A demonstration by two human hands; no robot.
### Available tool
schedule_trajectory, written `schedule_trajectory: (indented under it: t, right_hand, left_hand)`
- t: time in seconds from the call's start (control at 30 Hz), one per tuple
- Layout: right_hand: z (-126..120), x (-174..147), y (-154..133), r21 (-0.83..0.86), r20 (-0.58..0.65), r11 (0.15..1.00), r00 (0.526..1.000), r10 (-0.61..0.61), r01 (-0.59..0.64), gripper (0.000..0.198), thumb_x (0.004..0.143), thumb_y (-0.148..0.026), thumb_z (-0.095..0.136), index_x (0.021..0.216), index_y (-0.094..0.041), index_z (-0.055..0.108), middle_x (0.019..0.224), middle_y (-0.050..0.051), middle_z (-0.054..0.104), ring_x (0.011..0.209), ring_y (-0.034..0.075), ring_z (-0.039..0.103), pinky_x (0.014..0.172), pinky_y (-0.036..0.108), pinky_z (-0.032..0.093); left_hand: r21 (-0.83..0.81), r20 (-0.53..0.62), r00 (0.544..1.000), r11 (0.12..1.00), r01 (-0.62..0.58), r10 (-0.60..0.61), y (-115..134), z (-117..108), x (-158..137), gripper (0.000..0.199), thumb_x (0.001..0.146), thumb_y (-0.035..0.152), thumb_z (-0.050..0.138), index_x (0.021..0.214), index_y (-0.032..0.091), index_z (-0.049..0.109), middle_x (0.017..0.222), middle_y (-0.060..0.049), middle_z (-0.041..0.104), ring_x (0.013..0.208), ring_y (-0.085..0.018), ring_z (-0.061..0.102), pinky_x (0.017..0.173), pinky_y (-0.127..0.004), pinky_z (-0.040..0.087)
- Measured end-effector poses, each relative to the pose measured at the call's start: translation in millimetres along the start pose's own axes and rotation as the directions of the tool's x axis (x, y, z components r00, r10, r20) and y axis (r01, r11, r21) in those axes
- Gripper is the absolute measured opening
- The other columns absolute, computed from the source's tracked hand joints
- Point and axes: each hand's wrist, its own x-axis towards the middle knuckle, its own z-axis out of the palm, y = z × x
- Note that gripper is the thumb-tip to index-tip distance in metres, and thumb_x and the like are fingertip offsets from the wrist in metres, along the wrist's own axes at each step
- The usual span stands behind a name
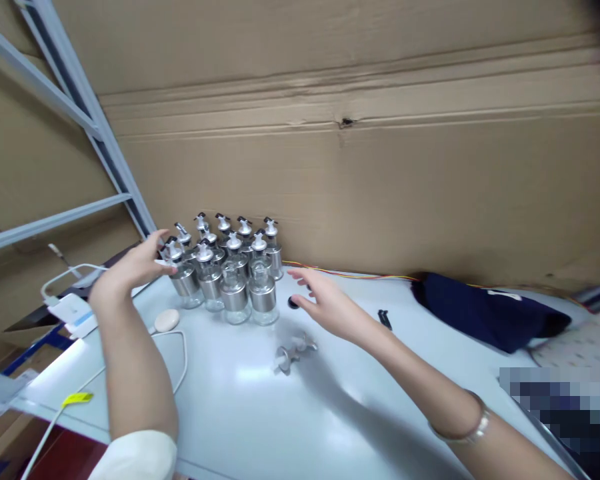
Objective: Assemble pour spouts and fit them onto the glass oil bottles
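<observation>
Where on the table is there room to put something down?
The table is bare at the near side, between the left arm and right arm, in front of the metal parts. Another bare patch lies between the black clip and the blue cloth. It's crowded at the back left: bottles stand close together, with the left hand beside them.

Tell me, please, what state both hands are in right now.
Left hand: open, beside the leftmost front bottle; contact unclear.
Right hand: open, holding nothing visible.
</observation>
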Motion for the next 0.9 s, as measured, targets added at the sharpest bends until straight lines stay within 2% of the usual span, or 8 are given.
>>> schedule_trajectory:
  t: [0.07, 0.2, 0.27, 0.33, 0.43, 0.6, 0.8, 0.9]
  right_hand:
    - [-23.5, -16.4, -0.9, -0.015, -0.111, 0.999, 0.993, -0.033, 0.032, 0.030, 0.088, -0.019, 0.050, 0.116, -0.020, 0.058, 0.120, 0.012, 0.065, 0.109, 0.025, 0.062, 0.090, 0.043, 0.050]
    - [-68.0, -52.2, 6.3, -0.071, -0.179, 0.997, 0.983, 0.030, -0.043, 0.023, 0.091, -0.025, 0.044, 0.105, -0.021, 0.060, 0.100, 0.008, 0.071, 0.093, 0.022, 0.066, 0.077, 0.035, 0.052]
    - [-84.8, -68.9, 18.3, -0.117, -0.114, 0.989, 0.991, 0.077, -0.090, 0.024, 0.091, -0.027, 0.042, 0.105, -0.021, 0.060, 0.091, 0.006, 0.070, 0.083, 0.020, 0.066, 0.071, 0.033, 0.051]
    - [-96.2, -84.4, 34.4, -0.160, 0.023, 0.977, 0.989, 0.144, -0.139, 0.024, 0.091, -0.026, 0.041, 0.102, -0.021, 0.061, 0.088, 0.005, 0.069, 0.079, 0.019, 0.064, 0.070, 0.032, 0.049]
    - [-102.8, -105.9, 56.4, -0.312, 0.220, 0.901, 0.900, 0.377, -0.301, 0.019, 0.086, -0.023, 0.046, 0.093, -0.018, 0.063, 0.081, 0.006, 0.067, 0.072, 0.019, 0.060, 0.065, 0.030, 0.045]
    - [-95.2, -135.9, 69.4, -0.430, 0.376, 0.788, 0.706, 0.600, -0.441, 0.025, 0.060, -0.023, 0.072, 0.083, -0.020, 0.064, 0.081, 0.003, 0.064, 0.075, 0.020, 0.057, 0.059, 0.026, 0.039]
    - [-81.5, -141.4, 79.2, -0.401, 0.422, 0.805, 0.692, 0.586, -0.437, 0.022, 0.052, -0.005, 0.063, 0.069, -0.020, 0.063, 0.068, -0.003, 0.059, 0.061, 0.013, 0.050, 0.051, 0.022, 0.032]
    - [-78.4, -132.7, 82.8, -0.373, 0.474, 0.837, 0.693, 0.543, -0.401, 0.021, 0.052, 0.000, 0.061, 0.062, -0.018, 0.062, 0.063, -0.004, 0.056, 0.057, 0.010, 0.048, 0.049, 0.021, 0.031]
  left_hand:
    - [0.093, -0.078, 0.996, 0.995, -0.025, 0.033, 21.4, -9.0, -19.4, 0.072, 0.085, 0.034, 0.052, 0.146, 0.010, 0.020, 0.140, -0.024, 0.044, 0.128, -0.036, 0.046, 0.103, -0.050, 0.039]
    - [0.188, -0.209, 0.929, 0.945, -0.269, 0.306, 75.5, -2.3, -56.8, 0.050, 0.085, 0.040, 0.052, 0.126, 0.012, 0.047, 0.121, -0.015, 0.054, 0.113, -0.032, 0.055, 0.099, -0.046, 0.043]
    - [0.107, -0.071, 0.879, 0.880, -0.463, 0.471, 102.9, 17.1, -69.8, 0.044, 0.085, 0.042, 0.052, 0.121, 0.017, 0.049, 0.117, -0.010, 0.056, 0.106, -0.028, 0.058, 0.095, -0.042, 0.046]
    - [0.013, 0.234, 0.788, 0.809, -0.588, 0.569, 127.1, 42.9, -78.6, 0.032, 0.089, 0.040, 0.048, 0.117, 0.025, 0.051, 0.119, -0.005, 0.056, 0.103, -0.024, 0.060, 0.090, -0.036, 0.049]
    - [0.054, 0.556, 0.676, 0.791, -0.610, 0.483, 152.2, 80.9, -85.9, 0.024, 0.092, 0.031, 0.045, 0.112, 0.022, 0.053, 0.114, -0.008, 0.060, 0.096, -0.025, 0.064, 0.081, -0.036, 0.050]
    - [0.216, 0.687, 0.679, 0.820, -0.531, 0.259, 153.8, 117.1, -85.6, 0.026, 0.086, 0.024, 0.055, 0.108, 0.011, 0.053, 0.104, -0.016, 0.065, 0.094, -0.032, 0.065, 0.075, -0.038, 0.050]
    - [0.213, 0.714, 0.642, 0.786, -0.580, 0.279, 150.6, 130.0, -99.4, 0.024, 0.083, 0.019, 0.057, 0.106, 0.011, 0.056, 0.104, -0.017, 0.069, 0.097, -0.034, 0.067, 0.076, -0.037, 0.049]
    - [0.136, 0.746, 0.557, 0.736, -0.663, 0.364, 167.0, 141.0, -114.9, 0.026, 0.083, 0.025, 0.062, 0.106, 0.014, 0.056, 0.101, -0.015, 0.071, 0.095, -0.035, 0.068, 0.073, -0.036, 0.048]
